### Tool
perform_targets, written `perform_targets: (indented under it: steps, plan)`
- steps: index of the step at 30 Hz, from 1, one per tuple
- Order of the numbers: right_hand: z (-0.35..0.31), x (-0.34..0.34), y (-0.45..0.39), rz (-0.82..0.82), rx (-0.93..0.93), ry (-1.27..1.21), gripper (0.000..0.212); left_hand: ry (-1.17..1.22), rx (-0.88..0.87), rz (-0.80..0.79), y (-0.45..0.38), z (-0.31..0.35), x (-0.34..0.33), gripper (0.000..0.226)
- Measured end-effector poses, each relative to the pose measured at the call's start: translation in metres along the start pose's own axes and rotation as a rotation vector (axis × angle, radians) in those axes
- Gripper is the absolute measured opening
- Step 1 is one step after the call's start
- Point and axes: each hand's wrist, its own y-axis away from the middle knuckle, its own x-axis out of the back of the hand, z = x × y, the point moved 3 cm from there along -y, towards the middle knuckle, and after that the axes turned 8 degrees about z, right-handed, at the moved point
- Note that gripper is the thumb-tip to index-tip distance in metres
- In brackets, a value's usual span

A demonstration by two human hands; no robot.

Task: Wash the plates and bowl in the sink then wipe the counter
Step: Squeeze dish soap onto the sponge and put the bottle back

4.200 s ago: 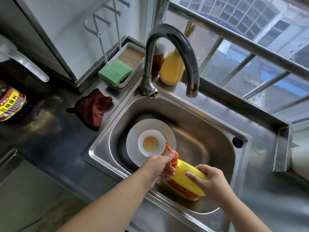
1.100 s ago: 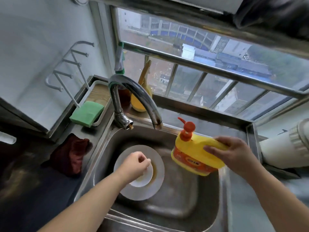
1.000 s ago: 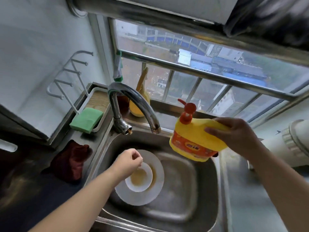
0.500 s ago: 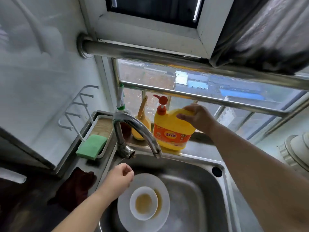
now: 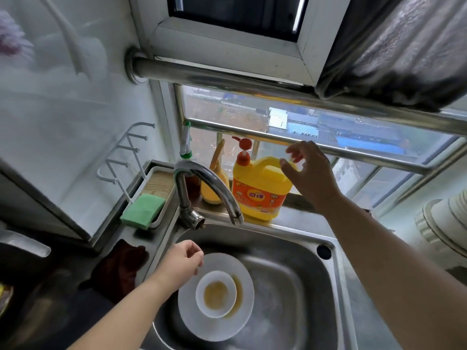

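Head view: your left hand (image 5: 183, 258) hangs loosely curled and empty over the sink (image 5: 298, 281) rim, beside the plate (image 5: 214, 322) and the bowl (image 5: 216, 294) on it, both smeared. Farther back, your right hand (image 5: 309, 170) is spread, just clear of the soap bottle (image 5: 257, 190) on the sill. Washing seems about to start: next, take the sponge (image 5: 142, 210) and turn on the tap (image 5: 199, 188).

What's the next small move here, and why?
Probably take the green sponge with the left hand. The detergent bottle stands on the sill, the right hand is open beside it, and the bowl on the plate is soiled, with no water running from the faucet.
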Motion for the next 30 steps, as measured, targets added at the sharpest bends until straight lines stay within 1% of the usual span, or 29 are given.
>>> perform_targets:
  steps: [1,2,3,5,6,8,10,12,14,15,16,18,19,20,21,23,24,26,30]
  plan:
    - [-0.009,0.006,0.016,0.016,-0.025,-0.042,0.026,0.007,-0.002,0.005,0.002,0.0,-0.001,0.014]
    - [-0.015,0.008,0.035,-0.004,-0.064,-0.076,0.022,0.011,-0.004,0.01,0.004,-0.001,-0.001,0.013]
    - [-0.018,0.006,0.058,-0.061,-0.112,-0.101,0.018,0.012,-0.003,0.015,0.007,-0.002,-0.002,0.012]
    - [-0.015,-0.009,0.109,-0.261,-0.247,-0.13,0.016,0.003,0.007,0.025,0.013,-0.007,-0.003,0.011]
    - [-0.011,-0.019,0.134,-0.372,-0.346,-0.135,0.017,-0.002,0.015,0.028,0.017,-0.011,-0.002,0.011]
    - [-0.004,-0.039,0.176,-0.525,-0.512,-0.13,0.018,0.008,0.022,0.032,0.026,-0.019,-0.001,0.01]
    - [-0.007,-0.055,0.206,-0.594,-0.579,-0.135,0.013,0.021,0.036,0.041,0.036,-0.028,0.003,0.009]
    - [-0.017,-0.065,0.221,-0.624,-0.577,-0.152,0.008,0.03,0.061,0.054,0.045,-0.037,0.009,0.008]
    - [-0.028,-0.068,0.22,-0.613,-0.552,-0.158,0.009,0.045,0.094,0.095,0.053,-0.047,0.019,0.01]
    - [-0.032,-0.065,0.212,-0.555,-0.526,-0.157,0.009,0.069,0.108,0.119,0.055,-0.05,0.025,0.012]
    - [-0.034,-0.059,0.198,-0.458,-0.494,-0.153,0.01,0.089,0.12,0.14,0.056,-0.052,0.031,0.014]
    - [-0.034,-0.036,0.158,-0.171,-0.377,-0.101,0.016,0.098,0.119,0.165,0.056,-0.052,0.042,0.013]
    - [-0.033,-0.024,0.132,-0.031,-0.287,-0.028,0.024,0.097,0.111,0.166,0.054,-0.051,0.048,0.012]
    - [-0.031,-0.016,0.106,0.051,-0.201,0.065,0.033,0.095,0.099,0.161,0.051,-0.049,0.053,0.01]
    - [-0.028,-0.012,0.079,0.051,-0.138,0.151,0.042,0.092,0.083,0.154,0.046,-0.046,0.056,0.009]
    - [-0.024,-0.017,0.035,-0.096,-0.107,0.29,0.056,0.072,0.06,0.131,0.036,-0.038,0.06,0.009]
    - [-0.021,-0.022,0.022,-0.165,-0.125,0.34,0.058,0.067,0.051,0.113,0.031,-0.034,0.06,0.008]
    - [-0.017,-0.03,0.01,-0.226,-0.172,0.417,0.055,0.073,0.029,0.061,0.022,-0.024,0.057,0.008]
    - [-0.017,-0.026,0.009,-0.166,-0.206,0.51,0.037,0.061,-0.04,-0.025,0.004,-0.007,0.051,0.008]
